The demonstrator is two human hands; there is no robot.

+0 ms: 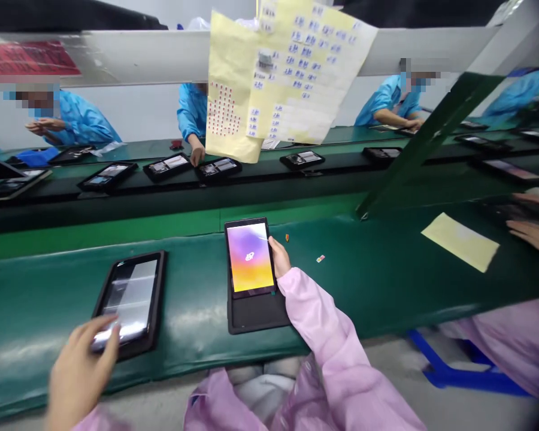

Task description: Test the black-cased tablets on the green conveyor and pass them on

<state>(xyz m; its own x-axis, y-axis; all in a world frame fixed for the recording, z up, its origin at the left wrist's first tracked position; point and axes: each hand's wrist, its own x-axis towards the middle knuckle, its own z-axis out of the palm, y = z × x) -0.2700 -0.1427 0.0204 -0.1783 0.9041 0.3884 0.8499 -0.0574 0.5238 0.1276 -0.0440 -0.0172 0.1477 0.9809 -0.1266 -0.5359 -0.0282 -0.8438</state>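
Observation:
In front of me my right hand (280, 257) grips the right edge of a tablet (250, 257) with a lit purple-to-orange screen and a small white logo. The tablet's lower end lies over a black padded tray (256, 314) on the bench. To the left, a second tablet (130, 293), its screen dark and glossy with reflections, lies in another black tray (159, 311). At its near left corner is my left hand (83, 359), thumb and forefinger apart, fingertips over or touching the screen; the hand is slightly blurred.
Two tiny pieces, one orange (287, 237) and one multicoloured (320, 258), lie right of the lit tablet. A yellow paper (460, 241) is farther right, near another person's hands (534, 230). Behind, a conveyor (260, 182) carries several trays; a green post (408, 143) and hanging notes (291, 72) stand before co-workers.

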